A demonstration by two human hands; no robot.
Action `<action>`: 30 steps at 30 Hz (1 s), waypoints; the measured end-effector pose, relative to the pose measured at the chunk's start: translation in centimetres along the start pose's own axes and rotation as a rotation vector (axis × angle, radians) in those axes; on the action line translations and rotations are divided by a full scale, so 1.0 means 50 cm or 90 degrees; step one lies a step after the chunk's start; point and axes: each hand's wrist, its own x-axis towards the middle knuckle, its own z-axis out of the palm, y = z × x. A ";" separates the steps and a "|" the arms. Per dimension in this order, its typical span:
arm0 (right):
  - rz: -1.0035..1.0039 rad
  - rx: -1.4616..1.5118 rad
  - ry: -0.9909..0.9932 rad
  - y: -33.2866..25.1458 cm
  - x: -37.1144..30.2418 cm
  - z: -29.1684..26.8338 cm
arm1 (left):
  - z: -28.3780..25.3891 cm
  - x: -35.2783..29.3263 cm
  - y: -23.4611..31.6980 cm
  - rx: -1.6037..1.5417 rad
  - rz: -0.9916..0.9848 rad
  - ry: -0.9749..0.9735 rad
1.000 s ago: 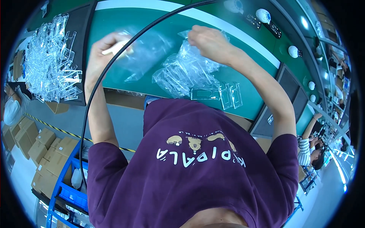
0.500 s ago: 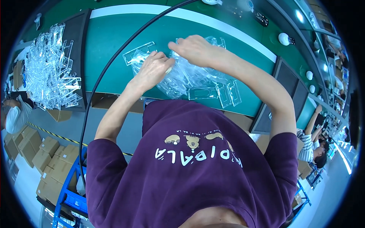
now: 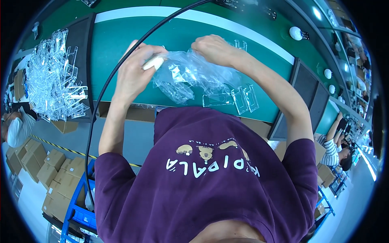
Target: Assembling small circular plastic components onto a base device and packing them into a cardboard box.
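A crumpled clear plastic bag (image 3: 182, 73) stretches between my two hands over the green work surface. My left hand (image 3: 135, 71) is closed at its left end, thumb and fingers pinching its edge. A small white thing (image 3: 154, 62) shows at the fingers of that hand; I cannot tell what it is. My right hand (image 3: 214, 49) is curled into a fist on the bag's far right edge. Clear plastic frames (image 3: 244, 99) lie at the bag's near right side, and another clear piece (image 3: 240, 44) sticks out beyond my right hand.
A large heap of clear plastic frames (image 3: 54, 77) is piled at the left, beside a dark divider (image 3: 87, 56). A black cable (image 3: 106, 83) arcs across the view in front of my left hand. Cardboard boxes (image 3: 67, 178) and a blue rack (image 3: 75, 202) stand lower left. Other people sit at both sides.
My left hand has moved left and turned, drawing the bag's edge with it. My right hand has shifted slightly right. The clear frame near my left hand no longer shows.
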 end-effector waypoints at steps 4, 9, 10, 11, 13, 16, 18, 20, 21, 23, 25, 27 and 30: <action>0.034 0.117 0.084 -0.068 -0.084 -0.093 | -0.039 0.024 -0.019 -0.072 -0.034 0.008; 0.097 0.280 0.224 -0.118 -0.142 -0.178 | -0.058 0.045 -0.033 -0.273 -0.124 -0.058; 0.118 0.324 0.233 -0.119 -0.146 -0.183 | -0.058 0.046 -0.031 -0.323 -0.071 -0.078; 0.118 0.322 0.237 -0.119 -0.150 -0.181 | -0.054 0.046 -0.032 -0.321 -0.067 -0.079; 0.136 0.481 0.299 -0.119 -0.155 -0.165 | -0.040 0.044 -0.043 -0.394 -0.117 0.021; 0.159 0.569 0.333 -0.119 -0.155 -0.144 | -0.041 0.045 -0.061 -0.478 -0.148 0.070; 0.190 0.578 0.339 -0.111 -0.147 -0.131 | -0.057 0.044 -0.081 -0.577 -0.157 0.068; 0.198 0.602 0.344 -0.092 -0.133 -0.109 | -0.068 0.012 -0.129 -0.610 -0.175 -0.014; 0.215 0.633 0.351 -0.090 -0.128 -0.090 | -0.071 -0.003 -0.133 -0.641 -0.200 -0.107; 0.223 0.660 0.361 -0.087 -0.108 -0.070 | -0.063 -0.043 -0.101 -0.575 -0.198 -0.107; 0.155 0.591 0.478 -0.108 -0.102 -0.060 | -0.023 -0.055 -0.051 -0.522 -0.200 -0.100; 0.124 0.556 0.543 -0.149 -0.083 -0.033 | 0.010 -0.044 -0.017 -0.524 0.024 -0.075; 0.111 0.706 0.372 -0.194 -0.052 -0.006 | 0.038 -0.072 -0.006 -0.569 -0.136 -0.120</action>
